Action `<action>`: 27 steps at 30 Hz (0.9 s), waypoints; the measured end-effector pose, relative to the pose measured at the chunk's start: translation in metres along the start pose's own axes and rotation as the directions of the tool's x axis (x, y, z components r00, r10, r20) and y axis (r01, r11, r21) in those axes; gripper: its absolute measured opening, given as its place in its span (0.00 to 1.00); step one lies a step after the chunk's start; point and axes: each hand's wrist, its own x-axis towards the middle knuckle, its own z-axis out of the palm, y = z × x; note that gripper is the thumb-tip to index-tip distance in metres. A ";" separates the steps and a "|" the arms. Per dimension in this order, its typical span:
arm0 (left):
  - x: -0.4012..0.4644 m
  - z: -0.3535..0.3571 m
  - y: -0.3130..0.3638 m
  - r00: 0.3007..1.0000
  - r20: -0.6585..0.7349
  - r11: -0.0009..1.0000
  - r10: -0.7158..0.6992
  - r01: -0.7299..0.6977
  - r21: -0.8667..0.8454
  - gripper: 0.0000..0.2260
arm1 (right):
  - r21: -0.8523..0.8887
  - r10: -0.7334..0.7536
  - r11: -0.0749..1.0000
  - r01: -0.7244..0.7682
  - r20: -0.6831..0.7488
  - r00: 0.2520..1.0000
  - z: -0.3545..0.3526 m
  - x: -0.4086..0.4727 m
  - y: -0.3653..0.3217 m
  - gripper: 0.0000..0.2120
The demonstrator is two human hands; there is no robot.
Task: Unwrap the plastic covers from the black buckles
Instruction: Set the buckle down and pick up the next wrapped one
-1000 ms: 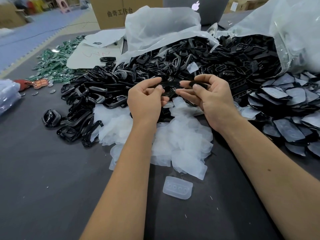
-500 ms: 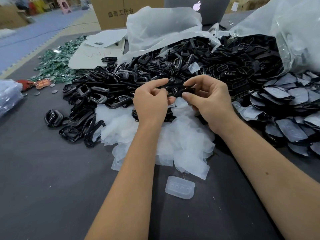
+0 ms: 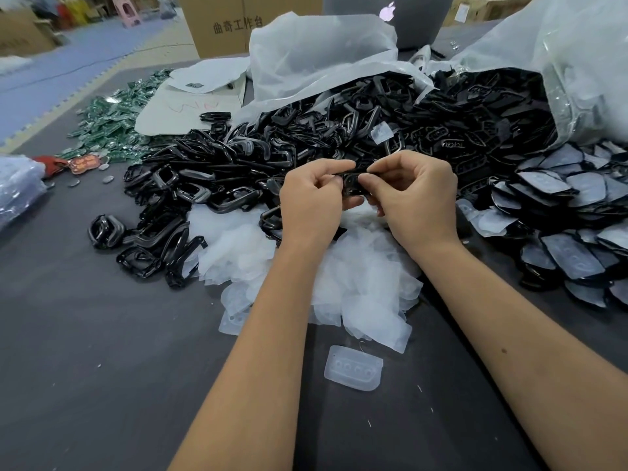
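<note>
My left hand (image 3: 311, 202) and my right hand (image 3: 413, 195) meet above the middle of the table, both pinching one black buckle (image 3: 353, 182) between fingertips and thumbs. Most of that buckle is hidden by my fingers. Below my hands lies a heap of removed translucent plastic covers (image 3: 360, 287). A big pile of bare black buckles (image 3: 210, 185) spreads to the left. Buckles still wrapped in plastic (image 3: 571, 212) are stacked at the right.
One loose cover (image 3: 353, 367) lies near me on the grey table (image 3: 102, 351). Large plastic bags (image 3: 316, 59) spill buckles at the back. Green tags (image 3: 108, 127), a cardboard box (image 3: 238, 25) and a laptop (image 3: 390, 18) stand further off.
My hands have drawn closer together, and the right hand has brought its buckle in so both now pinch it at the centre.
</note>
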 end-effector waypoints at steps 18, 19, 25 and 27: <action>-0.001 -0.006 0.001 0.999 0.022 0.999 0.038 -0.038 -0.001 0.11 | -0.154 0.031 0.987 -0.039 -0.051 0.998 -0.003 0.001 -0.011 0.17; -0.001 -0.008 0.001 0.999 0.037 0.999 0.018 -0.016 -0.050 0.11 | -0.065 0.104 0.993 -0.103 0.011 0.995 -0.005 0.004 -0.011 0.16; -0.001 -0.010 0.004 0.994 0.107 0.987 -0.020 0.036 -0.154 0.10 | 0.228 0.200 0.941 -0.249 0.219 0.955 -0.013 0.013 -0.011 0.09; -0.001 -0.009 0.003 0.997 0.078 0.994 0.016 -0.008 -0.106 0.09 | 0.174 0.175 0.962 -0.210 0.200 0.964 -0.011 0.013 -0.012 0.11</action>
